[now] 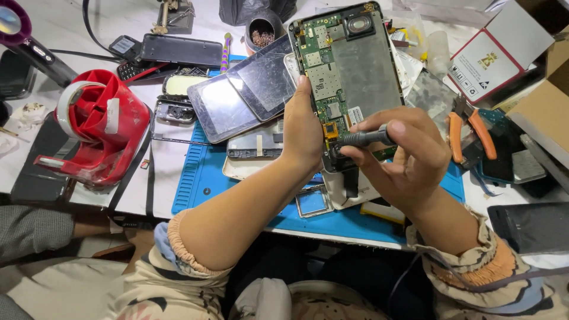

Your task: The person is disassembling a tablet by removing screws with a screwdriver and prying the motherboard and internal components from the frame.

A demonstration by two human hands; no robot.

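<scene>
The opened tablet (355, 71), its back cover off so that the green circuit board (323, 65) and the grey metal shield are showing, is being held upright above the blue work mat (195, 172), tilted slightly toward the camera. The left hand (302, 127) is gripping it from the lower left edge, fingers closing behind the frame and the thumb lying up along the side of the board. The right hand (403, 157) is pinching a dark-handled screwdriver (361, 138), thumb and fingers clamping together around its shaft, and the tip is pointing left at the lower end of the board, near a small yellow-bordered component; whether the tip is touching a screw cannot be told. Below and behind the tablet, several loose screens and back panels (237, 101) are lying stacked on the mat, overlapping one another. To the left, a red tape dispenser (98, 127) is sitting on the white table, well apart from the hands. Orange-handled pliers (471, 133) are lying just to the right of the right hand. A black phone (181, 50) is lying near the far edge of the table, and a small dark cup of screws (262, 32) is standing just beside the tablet's top left corner.
</scene>
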